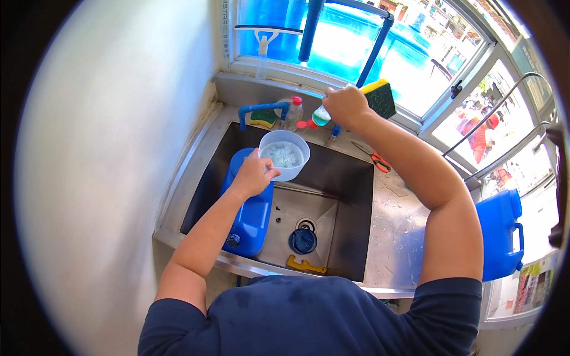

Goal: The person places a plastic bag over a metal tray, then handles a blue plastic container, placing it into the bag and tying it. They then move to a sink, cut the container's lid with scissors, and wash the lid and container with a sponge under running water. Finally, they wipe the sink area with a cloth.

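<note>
My left hand (254,172) grips the rim of a round translucent plastic tub (290,172) with foamy liquid inside, held over the sink. My right hand (347,107) holds a tilted squeeze bottle (321,116) of green liquid, its open red flip cap pointing down towards the tub. A yellow and dark green scrub sponge (378,98) shows at the same hand, beyond the knuckles; how it is held is hidden. Below the left hand, a blue plastic jerrycan (254,218) lies in the stainless steel sink (352,213). A blue cap (303,241) sits by the drain.
A yellow plastic wrench (306,265) lies at the sink's near side. Behind the sink are a blue pipe faucet (263,107), another sponge (263,118) and a clear bottle (293,116). Orange-handled scissors (379,162) rest on the wet counter; another blue jerrycan (496,236) stands at right.
</note>
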A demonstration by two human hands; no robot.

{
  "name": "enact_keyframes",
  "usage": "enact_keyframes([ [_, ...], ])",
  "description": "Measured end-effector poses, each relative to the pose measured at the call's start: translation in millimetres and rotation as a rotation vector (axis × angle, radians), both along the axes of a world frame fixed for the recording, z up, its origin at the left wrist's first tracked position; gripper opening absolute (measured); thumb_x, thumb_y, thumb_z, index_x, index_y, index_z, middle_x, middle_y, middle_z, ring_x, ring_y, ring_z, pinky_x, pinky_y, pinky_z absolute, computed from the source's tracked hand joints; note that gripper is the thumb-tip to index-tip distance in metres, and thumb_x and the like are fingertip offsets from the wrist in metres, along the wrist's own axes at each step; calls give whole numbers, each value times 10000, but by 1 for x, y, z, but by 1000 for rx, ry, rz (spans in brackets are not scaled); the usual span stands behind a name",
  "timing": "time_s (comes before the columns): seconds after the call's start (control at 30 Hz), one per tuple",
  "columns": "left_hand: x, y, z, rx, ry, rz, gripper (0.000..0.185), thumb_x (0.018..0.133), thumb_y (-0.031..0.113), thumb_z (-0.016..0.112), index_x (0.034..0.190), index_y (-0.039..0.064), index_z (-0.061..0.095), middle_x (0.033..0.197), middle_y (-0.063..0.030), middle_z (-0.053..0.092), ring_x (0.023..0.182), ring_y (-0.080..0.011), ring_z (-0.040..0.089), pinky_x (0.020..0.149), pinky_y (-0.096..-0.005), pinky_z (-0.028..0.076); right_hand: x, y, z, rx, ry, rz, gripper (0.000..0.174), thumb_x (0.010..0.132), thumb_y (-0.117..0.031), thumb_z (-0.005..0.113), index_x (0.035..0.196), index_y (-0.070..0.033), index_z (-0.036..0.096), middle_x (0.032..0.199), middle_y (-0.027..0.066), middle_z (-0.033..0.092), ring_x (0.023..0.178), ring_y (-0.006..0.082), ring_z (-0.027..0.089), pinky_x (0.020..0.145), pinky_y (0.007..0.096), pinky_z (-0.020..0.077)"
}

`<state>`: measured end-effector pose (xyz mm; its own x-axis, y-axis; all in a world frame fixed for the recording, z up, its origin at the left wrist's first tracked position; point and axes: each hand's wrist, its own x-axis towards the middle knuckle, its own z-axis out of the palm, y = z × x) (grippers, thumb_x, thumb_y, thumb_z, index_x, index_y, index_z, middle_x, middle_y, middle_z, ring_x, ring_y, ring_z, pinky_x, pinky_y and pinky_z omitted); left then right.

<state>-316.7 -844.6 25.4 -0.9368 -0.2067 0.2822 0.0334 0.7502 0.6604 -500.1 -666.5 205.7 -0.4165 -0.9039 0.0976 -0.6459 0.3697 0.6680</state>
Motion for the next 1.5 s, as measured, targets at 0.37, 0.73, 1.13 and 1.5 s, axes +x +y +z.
enact_keyframes([
  [0.37, -15, -16, 14, 69, 36, -7, 218, 747, 185, 788, 782, 10, 663, 1237, -251, 575, 1114, -407, 575, 939, -420, 469, -10, 23, -107, -480, -443, -245, 225, 778, -186, 675, 995, -127, 688, 1011, 95, 670, 910, 295, 695, 739, 409, 569],
  [0.73, -9, -13, 32, 179, 96, 37, 174, 770, 96, 775, 788, -16, 643, 1287, -213, 566, 1052, -356, 623, 849, -364, 519, -67, -34, -228, -1245, -942, -768, 591, 792, -415, 756, 1158, -72, 443, 1049, 225, 667, 1023, 396, 643, 861, 486, 504],
  [1.13, -10, -23, 21, 222, 144, 14, 161, 772, 100, 774, 800, -7, 656, 1340, -229, 532, 1030, -347, 644, 808, -337, 531, -70, 19, -203, -1277, -1295, -751, 873, 682, -705, 746, 1145, 22, 611, 1010, 165, 673, 887, 269, 672, 793, 370, 529],
  [1.5, -31, -2, 24, 169, 182, 12, 185, 753, 145, 778, 778, 9, 655, 1251, -217, 572, 1075, -384, 593, 894, -400, 488, -135, 21, -186, -1779, -2179, -772, 363, 883, -444, 665, 876, -84, 619, 692, 54, 624, 615, 235, 637, 596, 419, 536],
])
